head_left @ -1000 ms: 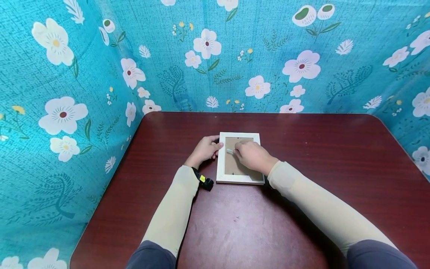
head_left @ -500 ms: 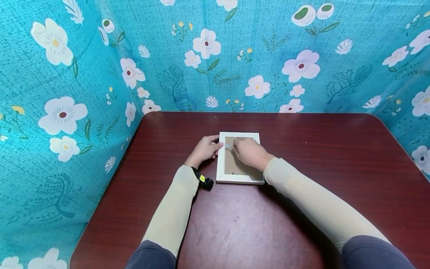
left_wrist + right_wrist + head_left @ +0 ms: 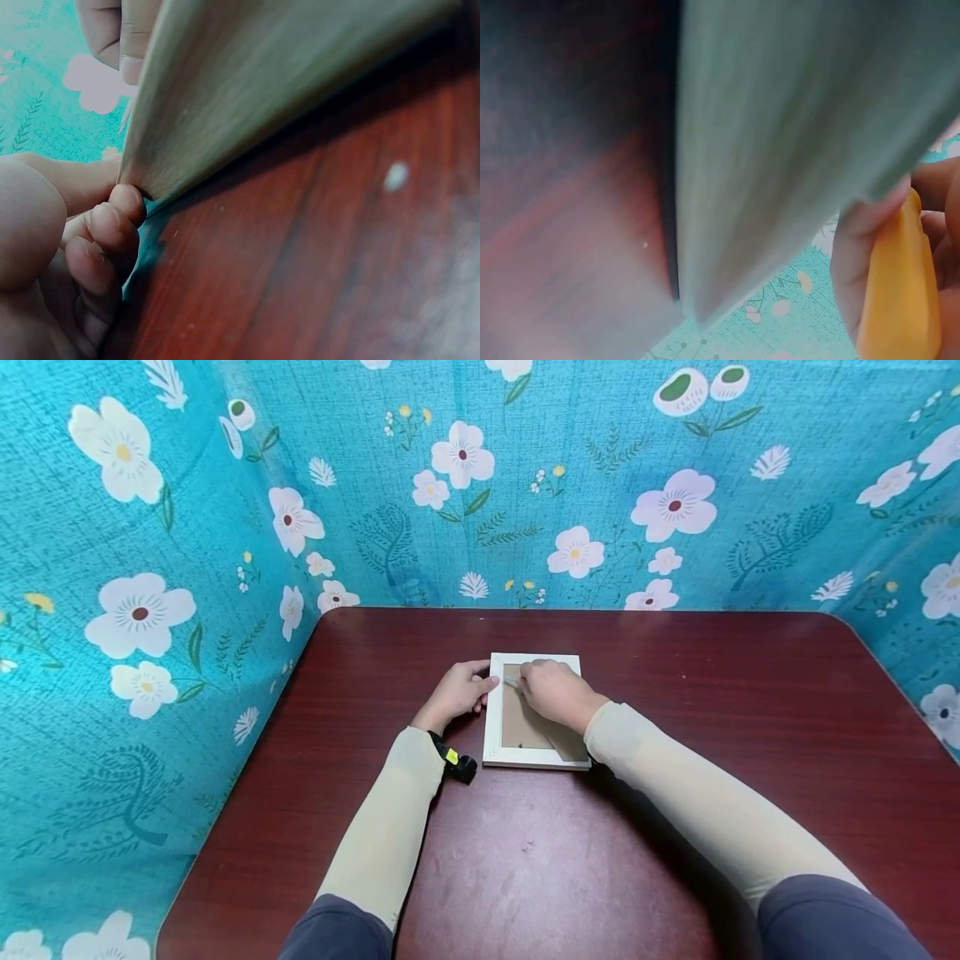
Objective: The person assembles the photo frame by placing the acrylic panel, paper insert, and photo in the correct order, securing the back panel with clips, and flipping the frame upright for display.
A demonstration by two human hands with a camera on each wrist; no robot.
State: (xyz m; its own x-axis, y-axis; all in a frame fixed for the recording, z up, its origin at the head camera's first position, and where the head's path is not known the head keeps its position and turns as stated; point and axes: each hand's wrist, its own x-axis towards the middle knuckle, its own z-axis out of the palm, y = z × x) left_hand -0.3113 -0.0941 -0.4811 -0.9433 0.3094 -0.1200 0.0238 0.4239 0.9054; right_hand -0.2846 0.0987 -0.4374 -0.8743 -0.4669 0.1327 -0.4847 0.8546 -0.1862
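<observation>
A white picture frame (image 3: 492, 718) lies back up on the table, its brown backing board (image 3: 525, 722) showing. My left hand (image 3: 456, 693) pinches the frame's left edge, thumb on top and fingertips beneath, as the left wrist view also shows. Over the upper part of the backing, my right hand (image 3: 557, 695) grips a tool with a yellow handle (image 3: 900, 292). A thin pale tip (image 3: 511, 681) sticks out leftward from those fingers, near the inner left side of the frame. Which kind of tool it is, I cannot tell. The right hand covers the board's upper right part.
The dark red wooden table (image 3: 720, 710) extends on all sides of the frame. A turquoise floral cloth (image 3: 570, 485) hangs behind it and at both sides. A black wrist camera (image 3: 459, 768) is strapped at the left wrist, just left of the frame.
My right hand has slid a little away from me and to the left, carrying the tool's tip toward the frame's upper inner left corner. The left hand and frame stay in place.
</observation>
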